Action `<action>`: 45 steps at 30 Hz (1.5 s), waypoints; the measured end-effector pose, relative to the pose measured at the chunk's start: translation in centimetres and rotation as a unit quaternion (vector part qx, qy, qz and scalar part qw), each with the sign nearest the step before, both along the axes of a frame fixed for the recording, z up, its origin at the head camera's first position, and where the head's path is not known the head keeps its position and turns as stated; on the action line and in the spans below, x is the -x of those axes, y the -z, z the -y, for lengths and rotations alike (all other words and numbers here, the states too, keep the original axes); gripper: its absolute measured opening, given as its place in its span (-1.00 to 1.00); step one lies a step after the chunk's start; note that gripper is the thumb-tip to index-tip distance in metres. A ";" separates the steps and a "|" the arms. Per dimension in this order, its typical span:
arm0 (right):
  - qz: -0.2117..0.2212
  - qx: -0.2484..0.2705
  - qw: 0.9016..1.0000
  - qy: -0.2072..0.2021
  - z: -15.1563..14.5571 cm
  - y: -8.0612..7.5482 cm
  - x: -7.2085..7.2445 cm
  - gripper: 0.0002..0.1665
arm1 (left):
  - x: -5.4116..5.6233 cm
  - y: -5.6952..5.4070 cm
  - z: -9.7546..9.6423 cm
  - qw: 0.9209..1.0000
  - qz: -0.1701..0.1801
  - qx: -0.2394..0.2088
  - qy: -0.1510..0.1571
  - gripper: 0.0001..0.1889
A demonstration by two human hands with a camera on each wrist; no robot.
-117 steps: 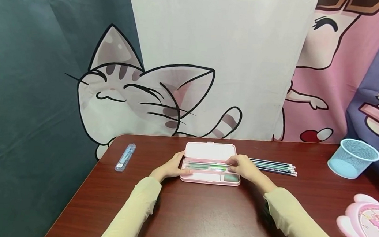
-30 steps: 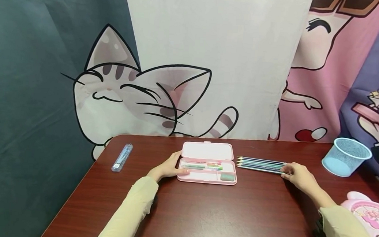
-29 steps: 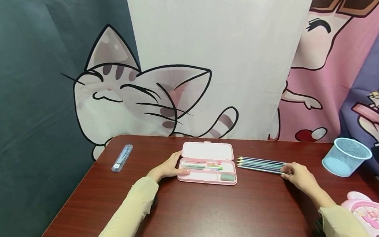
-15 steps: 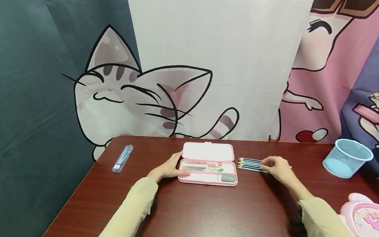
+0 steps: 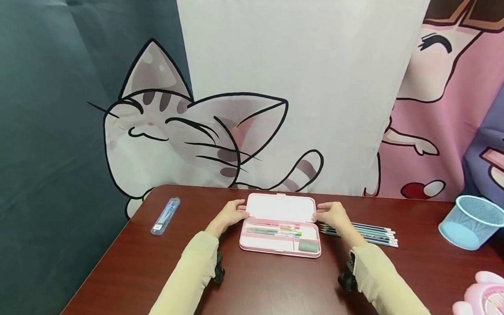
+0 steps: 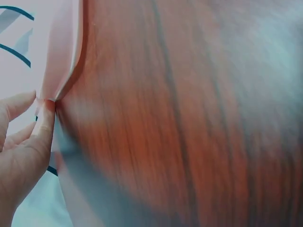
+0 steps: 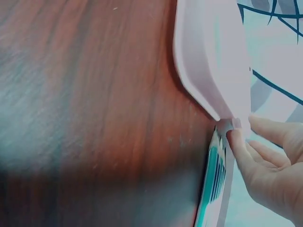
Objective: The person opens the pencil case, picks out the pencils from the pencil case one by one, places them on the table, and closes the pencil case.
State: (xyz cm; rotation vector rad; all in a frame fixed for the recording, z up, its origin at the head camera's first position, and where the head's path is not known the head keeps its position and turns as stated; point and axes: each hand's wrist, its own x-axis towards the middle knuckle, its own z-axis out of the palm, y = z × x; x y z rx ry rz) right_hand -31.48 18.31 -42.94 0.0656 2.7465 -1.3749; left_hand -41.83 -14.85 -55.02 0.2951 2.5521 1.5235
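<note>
Both hands, left hand (image 5: 229,213) and right hand (image 5: 333,214), pinch the pencil case lid (image 5: 280,208).

Pale yellow long sleeves (image 5: 191,275) cover both arms, black wrist-worn devices (image 5: 219,271) beneath.

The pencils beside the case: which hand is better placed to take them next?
Probably the right hand: the pencils lie just beside it, right of the pink case. The left hand grips the lid's far side.
</note>
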 end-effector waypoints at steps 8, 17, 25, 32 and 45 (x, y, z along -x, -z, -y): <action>-0.022 0.032 0.999 0.007 0.2 -0.5 -0.3 -0.50 | -8.7 -10.7 -3.0 0.998 0.024 0.008 -0.064 -0.53; -0.001 0.186 0.982 0.039 0.3 -1.9 -1.7 -0.10 | -4.6 -5.4 -2.1 0.995 -0.072 -0.015 -0.069 -0.70; 0.004 0.199 0.980 0.028 0.6 -2.2 -2.4 -0.18 | -4.2 -4.0 -1.8 0.991 -0.119 -0.002 -0.056 -0.66; 0.000 0.147 0.984 -0.104 -1.3 -1.3 -3.0 -0.28 | -11.8 -13.2 -2.3 0.991 0.112 -0.042 0.066 -0.23; -0.052 -0.028 0.972 -0.226 -1.6 -0.1 -5.5 -0.02 | -14.3 -13.4 -1.4 0.984 0.052 0.122 0.122 -0.09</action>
